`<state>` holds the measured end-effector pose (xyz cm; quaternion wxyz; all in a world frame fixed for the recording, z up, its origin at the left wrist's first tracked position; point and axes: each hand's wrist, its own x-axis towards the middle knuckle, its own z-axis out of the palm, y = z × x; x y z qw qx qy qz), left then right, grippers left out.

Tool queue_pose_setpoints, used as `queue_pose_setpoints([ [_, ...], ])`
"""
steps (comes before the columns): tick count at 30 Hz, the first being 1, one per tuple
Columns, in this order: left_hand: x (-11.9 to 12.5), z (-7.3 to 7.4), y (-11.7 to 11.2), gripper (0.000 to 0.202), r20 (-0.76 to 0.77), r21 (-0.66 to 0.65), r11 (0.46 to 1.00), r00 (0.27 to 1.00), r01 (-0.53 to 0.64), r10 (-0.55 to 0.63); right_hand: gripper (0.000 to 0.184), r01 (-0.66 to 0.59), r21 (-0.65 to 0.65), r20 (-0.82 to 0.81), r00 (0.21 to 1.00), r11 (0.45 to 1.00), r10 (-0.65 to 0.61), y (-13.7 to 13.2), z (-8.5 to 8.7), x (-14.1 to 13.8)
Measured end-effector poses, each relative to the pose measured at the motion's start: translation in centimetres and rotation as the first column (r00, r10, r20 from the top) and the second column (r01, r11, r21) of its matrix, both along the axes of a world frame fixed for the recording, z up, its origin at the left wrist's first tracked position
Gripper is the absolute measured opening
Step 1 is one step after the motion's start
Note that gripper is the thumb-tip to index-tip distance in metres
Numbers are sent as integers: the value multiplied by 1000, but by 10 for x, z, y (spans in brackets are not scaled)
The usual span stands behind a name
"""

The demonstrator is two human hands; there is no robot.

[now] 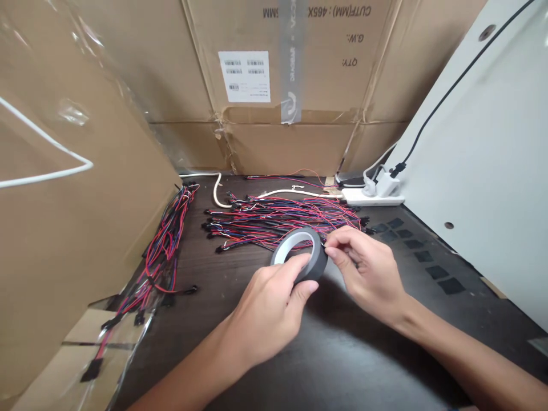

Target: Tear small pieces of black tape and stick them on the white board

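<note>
cardboard backdrop: a large brown cardboard box (291, 145) with upside-down print and a white label stands beyond the fingers; a plain brown cardboard panel (64, 228) rises to their left, a smooth white panel (483, 171) to their right.
tabletop: a dark brown, faintly shiny surface (299, 388) lies beneath the fingers.
tape roll: a thick ring of black tape (320, 265), with grey sides and a pale, smooth core, is held tilted above the surface, between the two sets of fingers.
left hand: the left hand (269, 308) clasps the ring, its forefinger reaching into the hollow and its thumb pressed to the outer face, leaving no slack.
right hand: the right hand (368, 268) has thumb and forefinger drawn together in a pinch at the ring's right edge; whether they have a lifted end is too small to tell.
tape edge: the work in hand looks like picking at the tape's end; drawing it off would call for a firm pinch and a steady left grip.
wires: a wide spread of thin red, blue and black wires with black connectors (282, 217) lies just beyond the fingers; a tangled red and black wire bundle (165, 245) lies well to their left.
squares: thin, flat dark squares (451, 285) sit in loose rows to the right of the fingers.
power: a glossy white plastic power strip (372, 200) lies beyond the right fingers.
</note>
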<state>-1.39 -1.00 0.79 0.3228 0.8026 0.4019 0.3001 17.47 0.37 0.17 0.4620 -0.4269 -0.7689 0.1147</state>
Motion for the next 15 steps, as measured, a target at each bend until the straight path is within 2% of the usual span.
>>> queue_pose_setpoints([
  [3,-2,0,-1,14,10,51,999,1000,-19,19,14,-28,121,21,999,992,26,-7,3,-3],
  [6,-4,2,0,12,15,40,997,998,-67,67,15,-118,149,52,992,982,111,-16,6,-7],
  [9,-8,4,5,26,28,7,991,990,-137,136,15,-163,161,64,986,973,154,-22,7,-11],
  [12,-11,5,8,44,31,49,992,993,-115,114,15,-104,226,66,994,968,92,-21,8,-13],
  [15,-12,6,9,34,-2,141,986,996,-91,92,13,2,243,65,998,970,-18,-15,9,-12],
])
